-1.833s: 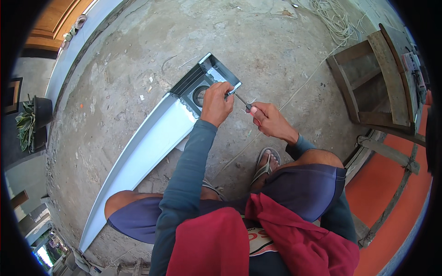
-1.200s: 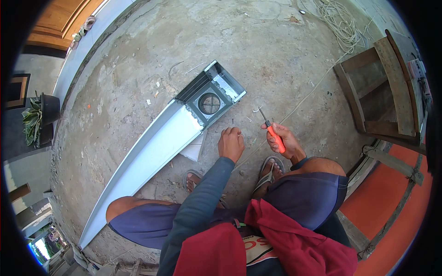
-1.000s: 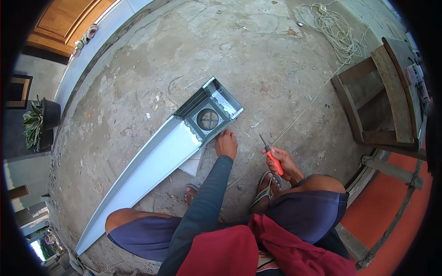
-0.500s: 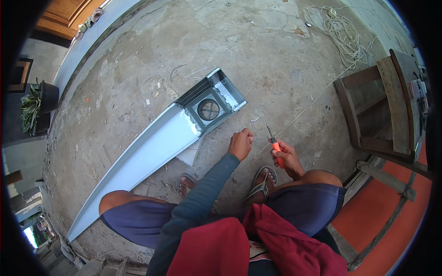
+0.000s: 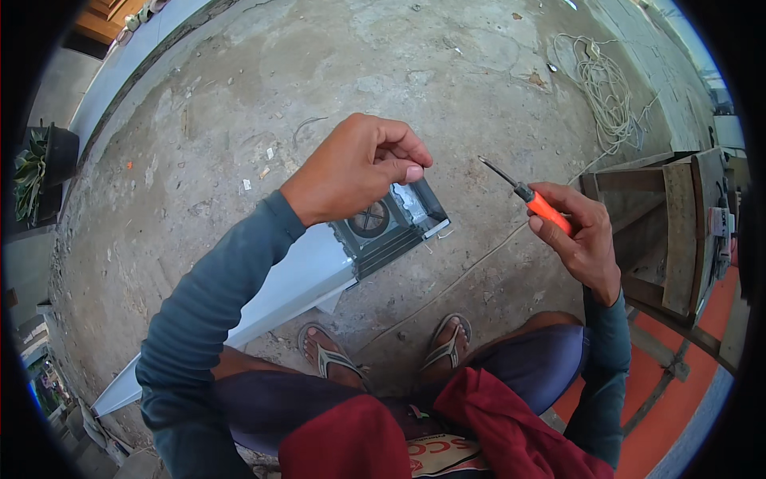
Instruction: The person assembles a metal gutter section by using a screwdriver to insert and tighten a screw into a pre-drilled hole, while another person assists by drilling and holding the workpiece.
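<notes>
My left hand [image 5: 359, 164] is raised in front of me, thumb and forefinger pinched together. A tiny dark spot shows at the fingertips, too small to name. In my right hand [image 5: 586, 239] is a screwdriver [image 5: 549, 211] with an orange handle, its metal tip pointing up and left, apart from my left hand. Below my left hand, on the ground, lies a long pale metal panel [image 5: 299, 275] with raised edges. A dark grey boxy end section [image 5: 391, 257] with a round grille [image 5: 371, 221] is at its far end, partly hidden by the hand.
Coiled pale cable [image 5: 606, 96] lies at the far right, one strand crossing the concrete floor [image 5: 479, 104] toward my feet. A wooden stand [image 5: 678, 231] is close on my right. At the left edge sits a potted plant [image 5: 33, 172]. Small scraps dot the floor.
Both hands have risen and come closer to view, the left moving up and left over the boxy end, the right moving up and right with the screwdriver.
</notes>
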`<action>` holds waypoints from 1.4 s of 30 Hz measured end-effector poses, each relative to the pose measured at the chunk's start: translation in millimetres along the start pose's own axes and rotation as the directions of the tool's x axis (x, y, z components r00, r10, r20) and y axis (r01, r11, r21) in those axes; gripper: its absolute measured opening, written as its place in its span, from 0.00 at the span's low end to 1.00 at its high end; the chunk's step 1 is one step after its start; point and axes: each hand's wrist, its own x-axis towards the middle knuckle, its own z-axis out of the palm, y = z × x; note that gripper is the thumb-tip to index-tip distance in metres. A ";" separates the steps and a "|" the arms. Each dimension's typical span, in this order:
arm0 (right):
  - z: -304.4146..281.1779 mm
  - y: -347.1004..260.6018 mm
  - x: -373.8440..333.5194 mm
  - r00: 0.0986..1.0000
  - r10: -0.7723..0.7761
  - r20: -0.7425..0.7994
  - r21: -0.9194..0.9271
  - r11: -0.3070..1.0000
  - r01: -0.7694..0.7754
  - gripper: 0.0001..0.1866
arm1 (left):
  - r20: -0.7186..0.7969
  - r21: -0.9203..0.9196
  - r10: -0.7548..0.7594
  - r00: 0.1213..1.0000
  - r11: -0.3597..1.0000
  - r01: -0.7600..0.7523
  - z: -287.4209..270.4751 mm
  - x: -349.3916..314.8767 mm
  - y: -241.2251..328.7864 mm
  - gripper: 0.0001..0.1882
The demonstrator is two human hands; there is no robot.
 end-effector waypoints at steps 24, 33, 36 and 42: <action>2.8 -413.7 150.8 0.580 0.022 0.814 -0.094 0.991 0.094 0.17 | -0.420 -0.858 -0.517 0.746 0.494 -0.141 -47.4 -295.5 159.2 0.07; 60.3 -395.0 326.7 0.179 -0.397 0.900 0.287 0.851 0.441 0.15 | -0.613 -0.753 -0.728 0.307 0.422 -0.505 -85.5 -203.7 166.6 0.08; 49.7 -386.3 384.2 0.086 -0.347 0.934 0.285 0.867 0.410 0.15 | -0.629 -0.624 -0.755 0.188 0.345 -0.701 -104.0 -148.3 172.6 0.08; 25.7 -376.8 451.2 -0.138 -0.209 0.968 0.250 0.770 0.587 0.17 | -0.607 -0.449 -0.795 -0.024 0.368 -0.814 -90.9 -41.0 207.8 0.08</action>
